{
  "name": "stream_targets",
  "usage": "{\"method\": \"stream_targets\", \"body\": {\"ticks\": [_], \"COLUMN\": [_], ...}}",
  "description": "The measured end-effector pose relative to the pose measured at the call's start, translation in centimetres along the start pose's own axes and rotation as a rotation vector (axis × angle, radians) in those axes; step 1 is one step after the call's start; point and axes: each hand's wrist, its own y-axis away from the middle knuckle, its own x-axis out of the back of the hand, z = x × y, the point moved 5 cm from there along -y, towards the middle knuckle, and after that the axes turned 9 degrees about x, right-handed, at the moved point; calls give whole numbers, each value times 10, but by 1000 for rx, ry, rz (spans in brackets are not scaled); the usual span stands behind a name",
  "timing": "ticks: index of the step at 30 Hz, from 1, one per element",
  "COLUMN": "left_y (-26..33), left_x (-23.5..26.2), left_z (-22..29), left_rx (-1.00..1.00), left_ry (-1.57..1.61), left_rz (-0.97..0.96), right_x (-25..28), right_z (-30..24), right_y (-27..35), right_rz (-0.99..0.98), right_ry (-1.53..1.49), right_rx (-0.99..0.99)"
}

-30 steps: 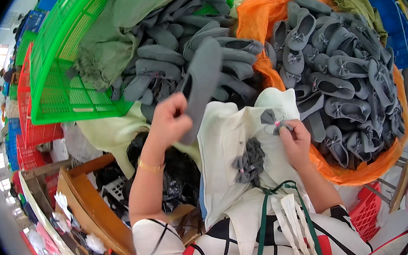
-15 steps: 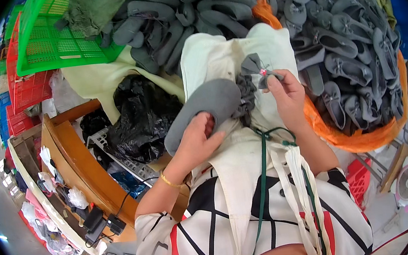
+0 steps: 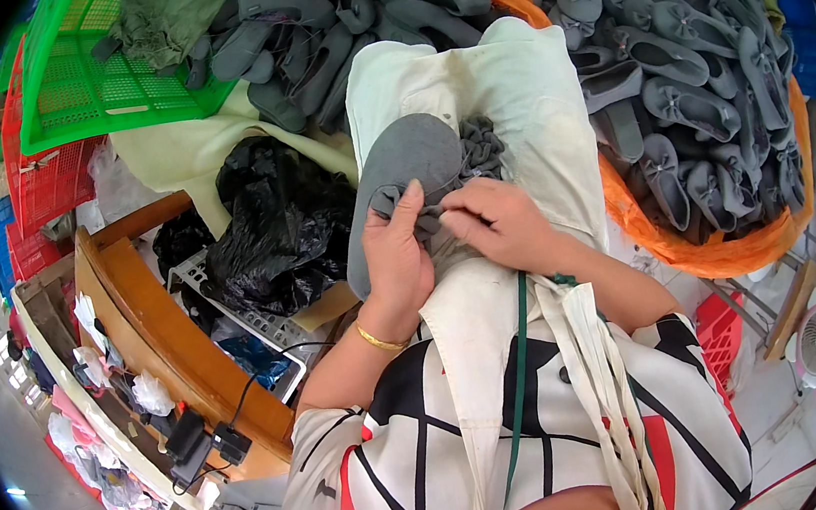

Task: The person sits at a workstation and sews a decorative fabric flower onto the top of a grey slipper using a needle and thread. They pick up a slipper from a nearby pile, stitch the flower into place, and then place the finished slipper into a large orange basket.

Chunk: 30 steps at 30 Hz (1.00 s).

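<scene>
Across the lap, the right hand has come over to join the left hand, and the grey bow, which hung apart from the shoe half a second ago, now sits against it. That grey shoe has also swung round, its rounded end pointing away from the body. It lies over the white apron, just beside the small heap of bows.

The left fingers are wrapped on the shoe, the thumb pressing the bow to it; their tips are mostly hidden. The right fingers are narrow, pinched at the bow's right-hand end. Whether a needle or thread is there I cannot tell.

The likeliest trouble is the bow twisting or sliding off its place, since one thumb seems to steady it while the other hand works at its end. A slack left grip could let the shoe roll on the soft apron, or nudge the loose heap into the lap's fold.

As for brands or labels, no lettering can be read on the shoe, the bow, the bowed shoes in the orange sack, or those by the green basket.
</scene>
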Motion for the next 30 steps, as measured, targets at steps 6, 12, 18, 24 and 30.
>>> {"method": "stream_targets", "body": {"ticks": [6,12,18,24,30], "left_y": [4,0,-1,-1,1], "left_x": [-16,-11,-8,-9,-10], "left_z": [11,6,1,0,0], "left_rx": [2,-12,-42,-36,-49], "left_ry": [87,99,85,94,86], "left_rz": [54,89,67,87,52], "right_x": [13,10,10,10,10], "right_z": [10,6,3,5,7], "right_y": [2,-15,-25,-25,-26], "right_rz": [123,14,-5,-12,-56], "right_ry": [-341,-277,-163,-147,-145], "right_rx": [-346,-430,-333,-305,-331]}}
